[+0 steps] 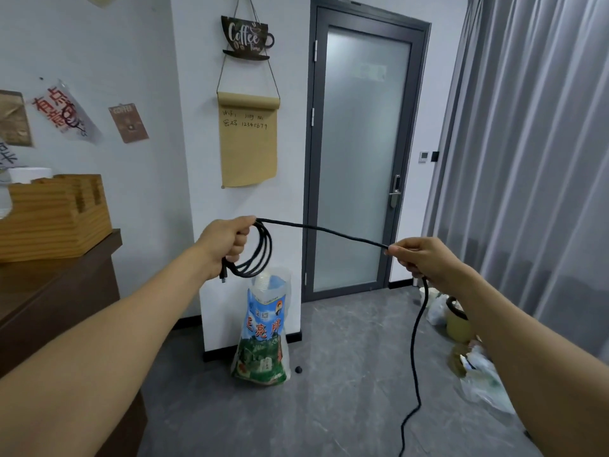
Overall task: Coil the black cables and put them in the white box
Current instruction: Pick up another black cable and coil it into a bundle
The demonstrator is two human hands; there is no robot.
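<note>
A black cable (324, 229) stretches in the air between both hands. My left hand (227, 240) grips a small coil of several loops of it, with the plug end hanging just below the hand. My right hand (418, 257) pinches the cable farther along. From there the loose length drops to the grey floor and runs out of the bottom of the view. No white box shows in this view.
A wooden box (56, 216) sits on a dark brown counter (49, 291) at left. A printed plastic bag (263, 338) stands against the white pillar. A frosted glass door (359, 159) is ahead, grey curtains (534, 143) at right, bags and a bucket (458, 321) on the floor.
</note>
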